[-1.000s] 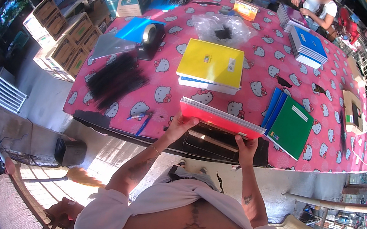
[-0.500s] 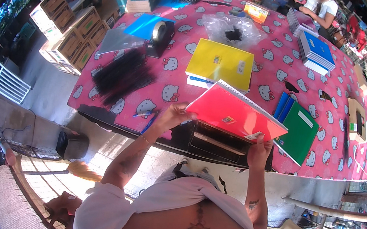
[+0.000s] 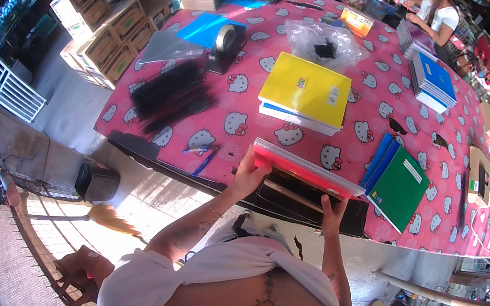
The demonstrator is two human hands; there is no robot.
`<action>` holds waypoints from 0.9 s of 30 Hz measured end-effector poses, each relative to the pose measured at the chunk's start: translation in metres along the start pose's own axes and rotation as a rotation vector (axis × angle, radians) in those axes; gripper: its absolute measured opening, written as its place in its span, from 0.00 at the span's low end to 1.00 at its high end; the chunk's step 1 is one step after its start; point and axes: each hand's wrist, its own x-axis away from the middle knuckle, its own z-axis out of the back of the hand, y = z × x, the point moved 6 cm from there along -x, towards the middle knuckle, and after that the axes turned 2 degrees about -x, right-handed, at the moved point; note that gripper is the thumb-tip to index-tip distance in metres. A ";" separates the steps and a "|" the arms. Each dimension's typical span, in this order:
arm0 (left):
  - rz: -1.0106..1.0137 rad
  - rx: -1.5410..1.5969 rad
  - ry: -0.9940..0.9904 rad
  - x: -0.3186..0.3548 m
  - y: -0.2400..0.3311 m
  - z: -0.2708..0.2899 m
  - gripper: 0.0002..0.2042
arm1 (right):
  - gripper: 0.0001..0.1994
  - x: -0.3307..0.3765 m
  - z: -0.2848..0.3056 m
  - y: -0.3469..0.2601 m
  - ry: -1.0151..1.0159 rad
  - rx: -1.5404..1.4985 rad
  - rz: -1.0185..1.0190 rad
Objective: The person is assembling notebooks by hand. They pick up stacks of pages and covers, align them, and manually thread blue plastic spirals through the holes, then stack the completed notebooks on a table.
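From where I stand, the yellow notebook [image 3: 305, 88], lying flat on a small stack of others, is the easiest thing to steer by. On its near side, toward the person's body, a red spiral notebook [image 3: 307, 167] is held up steeply tilted, its coiled edge uppermost; I can't tell whether its lower edge touches anything. The left hand [image 3: 251, 171] is closed around the left end, thumb on the near face. The right hand [image 3: 334, 211] pinches the right end between a raised thumb and fingers mostly hidden behind. Neither grip is wide, just the notebook's thickness.

To the right of the yellow notebook and a little nearer, a green notebook [image 3: 404, 187] overlaps blue notebooks [image 3: 378, 165], fanned out close to the red one's right end. Left of the yellow one lies a blurred heap of thin black strips [image 3: 173, 99], with a blue pen [image 3: 206, 163] on its near left side. Farther left and beyond it are a roll of tape [image 3: 225, 38] and a bright blue sheet [image 3: 208, 27]. Directly beyond it sits a crumpled clear plastic bag [image 3: 297, 34]; beyond and to its right, a stack of blue notebooks [image 3: 433, 79]. All rest on a pink tablecloth [image 3: 238, 97] printed with white cat faces.
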 end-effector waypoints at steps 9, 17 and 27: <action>-0.288 -1.564 0.466 -0.036 0.053 0.181 0.22 | 0.39 -0.004 -0.030 -0.147 0.183 0.265 0.426; -0.325 -1.914 0.277 -0.071 0.048 0.260 0.15 | 0.14 -0.046 -0.214 -0.135 -0.340 1.189 0.735; -0.564 -1.192 0.201 -0.050 0.138 0.140 0.17 | 0.06 -0.059 -0.209 -0.115 -0.300 1.058 0.512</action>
